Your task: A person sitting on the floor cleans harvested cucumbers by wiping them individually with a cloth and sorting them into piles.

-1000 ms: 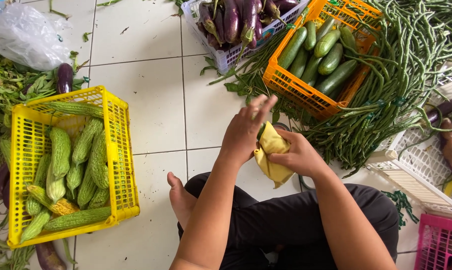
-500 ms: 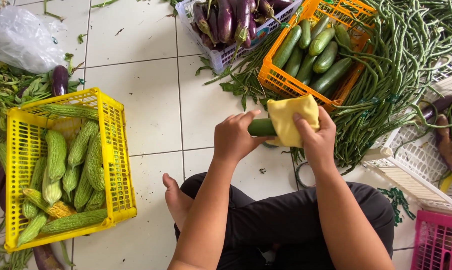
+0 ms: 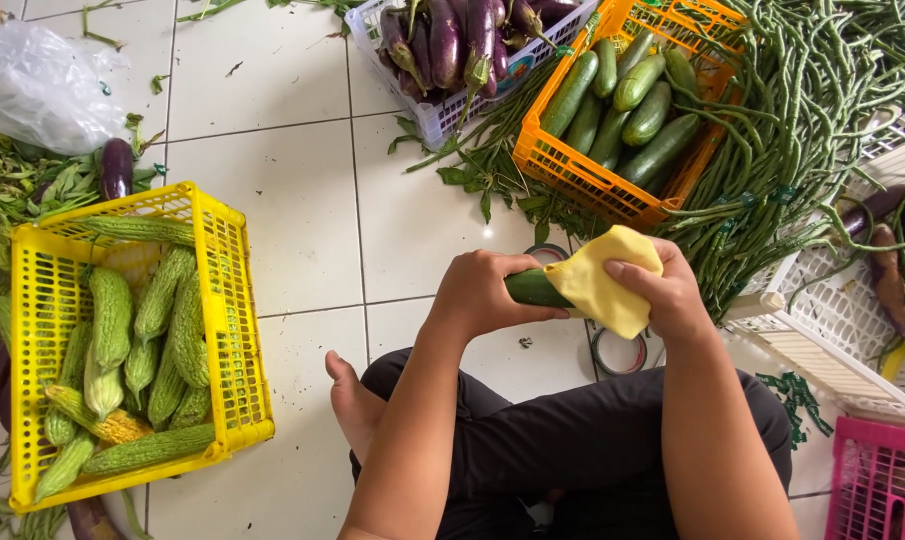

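That cucumber (image 3: pixel 535 288) has smooth, slightly glossy skin, and the yellow cloth (image 3: pixel 605 282) wrapped over it looks soft and matt. Left of the cucumber, the yellow crate (image 3: pixel 235 330) is shiny moulded plastic lattice holding bumpy, rough-skinned bitter gourds (image 3: pixel 111 318). Floor tiles (image 3: pixel 283 190) are glazed, glossy ceramic.

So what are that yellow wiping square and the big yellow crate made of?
The yellow wiping square looks like soft matte cloth: it folds limply around the green cucumber. The yellow lattice crate seems moulded plastic: rigid open grid, slightly glossy.
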